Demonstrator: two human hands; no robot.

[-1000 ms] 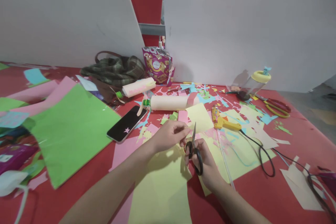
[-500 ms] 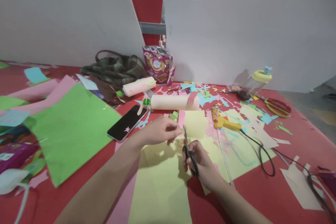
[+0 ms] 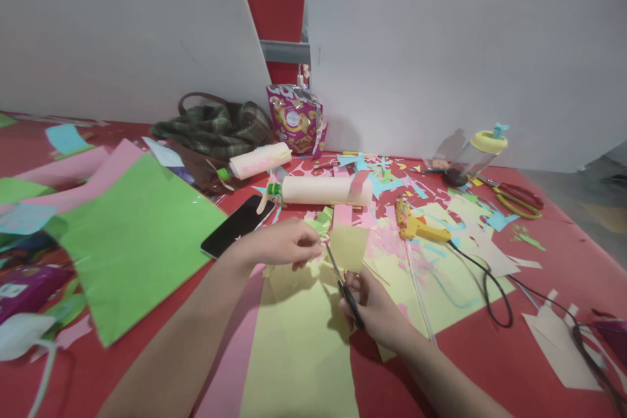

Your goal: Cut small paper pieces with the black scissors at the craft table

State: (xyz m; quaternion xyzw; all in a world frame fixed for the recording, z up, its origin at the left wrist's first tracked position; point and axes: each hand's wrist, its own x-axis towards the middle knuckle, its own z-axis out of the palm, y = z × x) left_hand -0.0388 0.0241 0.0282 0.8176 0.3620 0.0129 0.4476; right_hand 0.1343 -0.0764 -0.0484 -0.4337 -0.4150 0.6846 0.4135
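My right hand (image 3: pixel 375 307) grips a pair of black-handled scissors (image 3: pixel 347 297), their blades pointing up and left. A small pale-yellow piece of paper (image 3: pixel 349 249) stands tilted just behind the blades, its lower corner by my right fingers; whether they touch it I cannot tell. To the left, my left hand (image 3: pixel 284 243) is closed in a pinch close to the scissor tips. What lies between its fingertips is too small to make out. Below both hands lies a large yellow sheet (image 3: pixel 298 346), over a pink sheet (image 3: pixel 230 353).
A paper-wrapped bottle (image 3: pixel 326 191) lies ahead, among coloured scraps. Left are a phone (image 3: pixel 230 228) and a green sheet (image 3: pixel 137 241). Right are a yellow glue gun (image 3: pixel 424 230) with a black cord, a clear yellow-topped container (image 3: pixel 473 160) and red-and-yellow-handled scissors (image 3: pixel 519 201).
My left hand has moved slightly left. The scissors have tilted further left, and the small yellow paper has shifted left and turned at an angle.
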